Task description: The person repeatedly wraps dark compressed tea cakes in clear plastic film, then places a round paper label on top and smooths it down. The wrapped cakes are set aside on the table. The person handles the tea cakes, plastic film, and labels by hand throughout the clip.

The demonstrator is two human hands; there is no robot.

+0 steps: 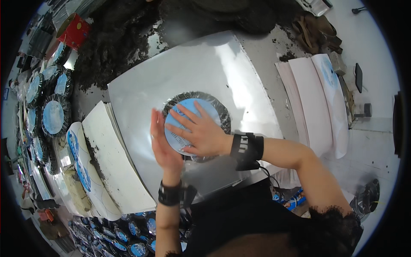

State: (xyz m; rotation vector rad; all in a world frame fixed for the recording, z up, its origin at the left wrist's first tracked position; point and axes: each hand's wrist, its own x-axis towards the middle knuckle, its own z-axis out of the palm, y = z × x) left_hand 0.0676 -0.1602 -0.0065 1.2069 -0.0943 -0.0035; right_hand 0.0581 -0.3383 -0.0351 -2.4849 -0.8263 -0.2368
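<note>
A round dark cake (pixel 225 116), wrapped in clear crinkled film, lies on a large shiny sheet of clear film (pixel 188 68). A round blue label (pixel 200 105) covers most of its top. My right hand (pixel 201 130) rests flat on the label with its fingers spread, hiding part of it. Along the cake's left edge, my left hand (pixel 165 143) is stretched out with its fingers together and pointing away from me. Neither hand grips anything. Each wrist has a black strap.
Loose dark material (pixel 115 47) is heaped at the back left, near a red container (pixel 73 32). Paper stacks stand left (pixel 115 158) and right (pixel 310 103). Several wrapped cakes with blue labels (pixel 53 116) are piled left; more lie below. A phone (pixel 358 78) lies far right.
</note>
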